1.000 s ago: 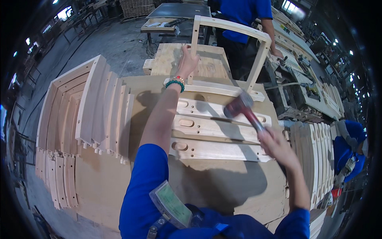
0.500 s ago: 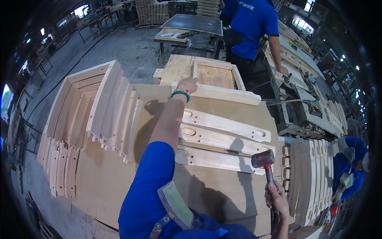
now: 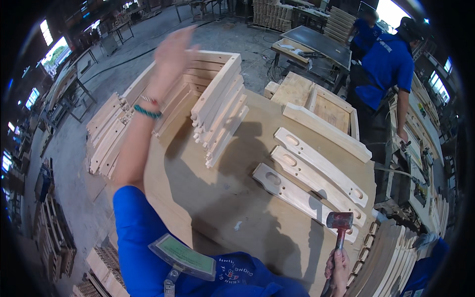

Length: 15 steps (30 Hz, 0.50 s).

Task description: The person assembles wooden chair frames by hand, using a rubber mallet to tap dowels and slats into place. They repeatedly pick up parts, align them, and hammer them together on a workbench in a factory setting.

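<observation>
My right hand (image 3: 337, 267) grips the handle of a mallet (image 3: 340, 221) with a dark red head, held up over the near right of the work surface. My left hand (image 3: 173, 57), blurred, is raised with fingers stretched out and holds nothing. It passes above a stack of U-shaped wooden frames (image 3: 217, 84) whose side pieces end in short dowels. Between my hands, toward the right, lie three pale wooden boards (image 3: 282, 185) side by side, each with oval slots and small holes. The mallet head hides part of the nearest board's end.
The work surface (image 3: 222, 203) is brown sheeting. A wooden frame panel (image 3: 329, 109) lies at its far edge, a plain board (image 3: 321, 131) before it. Slotted boards (image 3: 386, 252) stack at the near right. Beyond, a blue-shirted person (image 3: 388, 59) leans on another bench (image 3: 408, 163).
My left hand has left the plain board at the far edge and swung left over the frame stack. The view has turned left. My right hand still holds the mallet.
</observation>
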Motion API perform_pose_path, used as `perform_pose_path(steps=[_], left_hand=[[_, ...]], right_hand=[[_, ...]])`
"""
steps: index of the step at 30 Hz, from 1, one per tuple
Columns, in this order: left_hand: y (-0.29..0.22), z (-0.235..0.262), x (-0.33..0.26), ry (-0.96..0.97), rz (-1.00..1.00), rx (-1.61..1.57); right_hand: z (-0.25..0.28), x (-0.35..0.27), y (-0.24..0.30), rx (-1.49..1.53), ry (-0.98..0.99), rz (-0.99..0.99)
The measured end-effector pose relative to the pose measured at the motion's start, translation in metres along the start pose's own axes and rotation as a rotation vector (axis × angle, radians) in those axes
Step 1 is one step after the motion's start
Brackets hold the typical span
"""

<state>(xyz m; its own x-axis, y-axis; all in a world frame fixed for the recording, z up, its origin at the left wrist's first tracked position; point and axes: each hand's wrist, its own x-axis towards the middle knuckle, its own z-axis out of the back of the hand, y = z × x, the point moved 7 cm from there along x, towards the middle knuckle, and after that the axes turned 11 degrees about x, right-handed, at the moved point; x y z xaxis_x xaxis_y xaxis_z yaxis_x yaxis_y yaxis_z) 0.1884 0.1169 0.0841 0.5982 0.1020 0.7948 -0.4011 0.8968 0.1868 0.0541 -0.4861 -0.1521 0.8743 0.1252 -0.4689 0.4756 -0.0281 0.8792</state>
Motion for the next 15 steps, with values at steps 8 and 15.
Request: perform_pose_path(steps=[8, 15], left_hand=[[0.193, -0.11, -0.048, 0.664, 0.423, 0.069], [0.123, -0.046, -0.027, 0.729, 0.643, -0.833]], right_hand=[[-0.022, -0.001, -0.001, 0.066, 0.053, -0.003], [0.011, -0.031, -0.018, 0.065, -0.09, 0.024]])
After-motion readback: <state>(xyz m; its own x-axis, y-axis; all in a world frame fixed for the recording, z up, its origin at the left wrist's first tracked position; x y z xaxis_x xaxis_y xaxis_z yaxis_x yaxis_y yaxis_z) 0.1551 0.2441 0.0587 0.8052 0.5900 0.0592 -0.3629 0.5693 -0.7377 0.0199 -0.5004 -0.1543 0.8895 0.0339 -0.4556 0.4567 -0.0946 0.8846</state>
